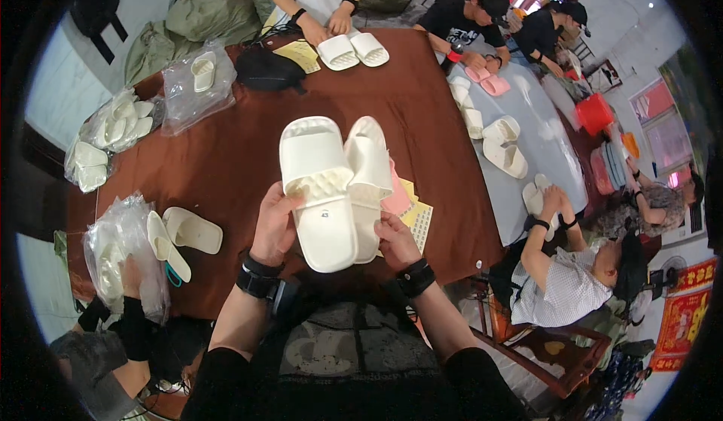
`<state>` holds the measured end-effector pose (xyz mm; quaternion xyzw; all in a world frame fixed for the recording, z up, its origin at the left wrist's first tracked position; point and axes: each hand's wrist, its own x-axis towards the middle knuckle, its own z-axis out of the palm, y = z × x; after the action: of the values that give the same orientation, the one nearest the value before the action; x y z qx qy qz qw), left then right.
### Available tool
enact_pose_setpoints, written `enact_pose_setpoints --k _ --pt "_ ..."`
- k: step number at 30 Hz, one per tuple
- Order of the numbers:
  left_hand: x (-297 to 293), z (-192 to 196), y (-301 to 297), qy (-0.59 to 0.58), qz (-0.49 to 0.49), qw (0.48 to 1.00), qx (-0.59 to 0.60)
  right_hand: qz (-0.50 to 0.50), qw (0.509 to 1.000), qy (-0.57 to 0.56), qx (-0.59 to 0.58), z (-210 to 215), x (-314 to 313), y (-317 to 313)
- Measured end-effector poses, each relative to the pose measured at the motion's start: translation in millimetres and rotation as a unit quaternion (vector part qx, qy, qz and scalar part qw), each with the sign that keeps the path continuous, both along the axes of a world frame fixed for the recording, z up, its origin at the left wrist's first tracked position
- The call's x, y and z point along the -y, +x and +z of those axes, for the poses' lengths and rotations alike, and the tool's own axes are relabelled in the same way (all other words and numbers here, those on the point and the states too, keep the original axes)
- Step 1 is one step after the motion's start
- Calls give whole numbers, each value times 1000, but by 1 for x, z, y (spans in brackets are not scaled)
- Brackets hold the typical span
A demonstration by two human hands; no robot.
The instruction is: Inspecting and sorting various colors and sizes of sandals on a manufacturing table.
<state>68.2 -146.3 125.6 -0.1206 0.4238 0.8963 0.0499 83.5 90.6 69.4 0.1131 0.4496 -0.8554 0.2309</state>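
Two cream-white slide slippers are held up side by side over the brown-covered table (248,120), soles down and toes pointing away from me. My left hand (273,224) grips the left slipper (325,233) by its edge, thumb on top near the strap. On the other side, my right hand (399,242) pinches the edge of the right slipper (370,161), which sits slightly behind the left one and is partly covered by it. Under them lie yellow label sheets (416,224) and a pink piece (395,195), both partly hidden.
A co-worker's hands rest by a white slipper pair (354,50) across the table. Bagged slippers (117,123) and loose slippers (194,230) lie on the left, near another person's hand. A black pouch (267,68) sits at the back. More people handle slippers at the grey table (531,105) on the right.
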Motion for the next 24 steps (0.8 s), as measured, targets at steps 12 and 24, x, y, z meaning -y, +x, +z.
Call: enact_pose_setpoints --k 12,24 --pt "5 -90 -13 -22 -79 993 82 -102 989 103 23 -63 -5 -24" --pt "12 -110 2 -91 -165 979 84 -56 994 95 -8 -72 -12 -20"
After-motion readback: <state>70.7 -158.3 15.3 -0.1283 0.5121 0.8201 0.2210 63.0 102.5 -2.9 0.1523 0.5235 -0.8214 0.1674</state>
